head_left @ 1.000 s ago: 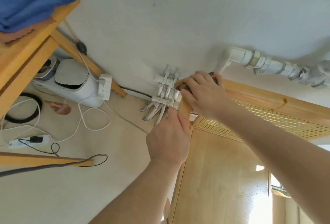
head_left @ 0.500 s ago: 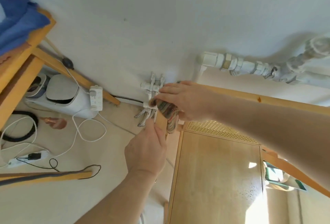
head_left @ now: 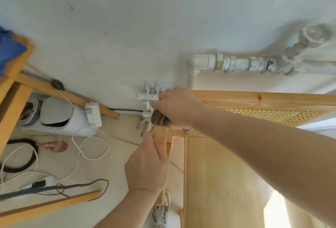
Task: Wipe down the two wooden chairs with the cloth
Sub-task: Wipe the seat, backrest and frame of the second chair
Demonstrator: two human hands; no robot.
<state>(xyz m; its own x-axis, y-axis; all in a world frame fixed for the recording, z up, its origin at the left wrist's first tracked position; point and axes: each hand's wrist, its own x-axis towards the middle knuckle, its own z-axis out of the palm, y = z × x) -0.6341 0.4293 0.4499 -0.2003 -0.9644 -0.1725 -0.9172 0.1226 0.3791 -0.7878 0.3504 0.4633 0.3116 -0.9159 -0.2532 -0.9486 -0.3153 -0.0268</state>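
- Head view, centre of the frame: your right hand (head_left: 175,107) reaches in from the right edge. Its fingers curl down over the cloth (head_left: 161,120), a bunched piece striped grey, red and blue, and the hand is closed on it.
- The cloth shows just under your right fingers. It is pressed onto the top end of the corner post (head_left: 160,134) of the chair (head_left: 223,182), where the post meets the top rail (head_left: 254,97).
- Your left hand (head_left: 148,164) comes up from the bottom edge and grips the same post below the cloth. The thumb lies on the near face and the fingers wrap behind. A short bare stretch of wood shows between this hand and the cloth.
- The chair fills the right half of the frame. The top rail runs from your right hand to the right edge, the cane panel (head_left: 269,116) sits under it, and the pale wooden seat is at lower right with a patch of glare.
- Upper right: a white pipe (head_left: 227,62) runs along the wall, and small white valve fittings (head_left: 148,96) sit just behind your right hand.
- Left side: a white appliance (head_left: 54,116) lies on the floor with a power strip (head_left: 93,114) against it, and a white cable (head_left: 91,147) loops beside them.
- Left edge: a wooden table (head_left: 12,89) has blue fabric (head_left: 9,53) on top.
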